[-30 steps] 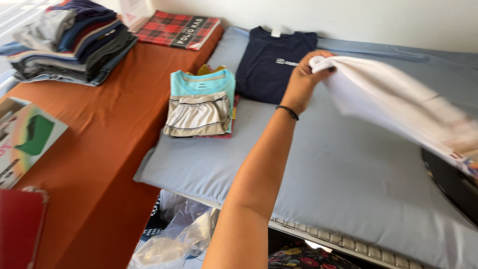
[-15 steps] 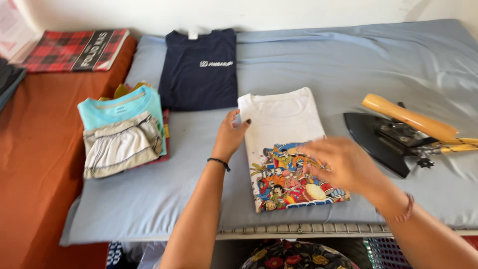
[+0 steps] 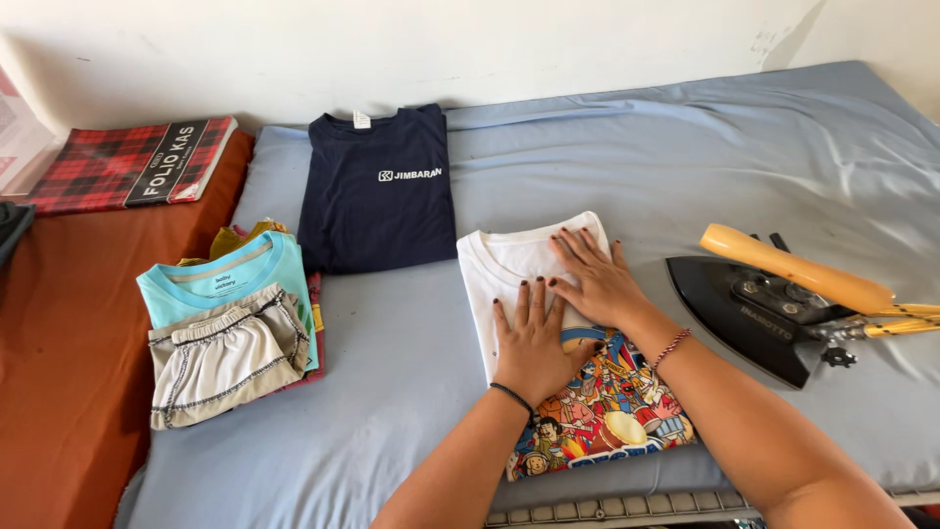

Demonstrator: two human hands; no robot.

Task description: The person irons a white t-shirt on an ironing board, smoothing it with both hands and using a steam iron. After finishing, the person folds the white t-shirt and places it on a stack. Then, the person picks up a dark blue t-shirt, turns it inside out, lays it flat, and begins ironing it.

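Observation:
A folded white T-shirt point(image 3: 509, 269) with a colourful cartoon print lies on the blue-grey padded ironing surface point(image 3: 392, 392). My left hand point(image 3: 532, 343) presses flat on its middle, fingers spread. Just to the right and a little farther back, my right hand point(image 3: 594, 279) also lies flat on the shirt. Neither hand grips anything. A black band sits on my left wrist and a braided one on my right.
A black iron point(image 3: 754, 309) with a yellow wooden handle rests at the right. A folded navy T-shirt point(image 3: 377, 191) lies at the back. A small stack of folded clothes point(image 3: 225, 323) sits at the left. A plaid-covered book point(image 3: 127, 162) lies on the orange surface point(image 3: 59, 392).
The white shirt was held up in the air, then laid down folded on the surface. Both hands have moved onto it and now press it flat.

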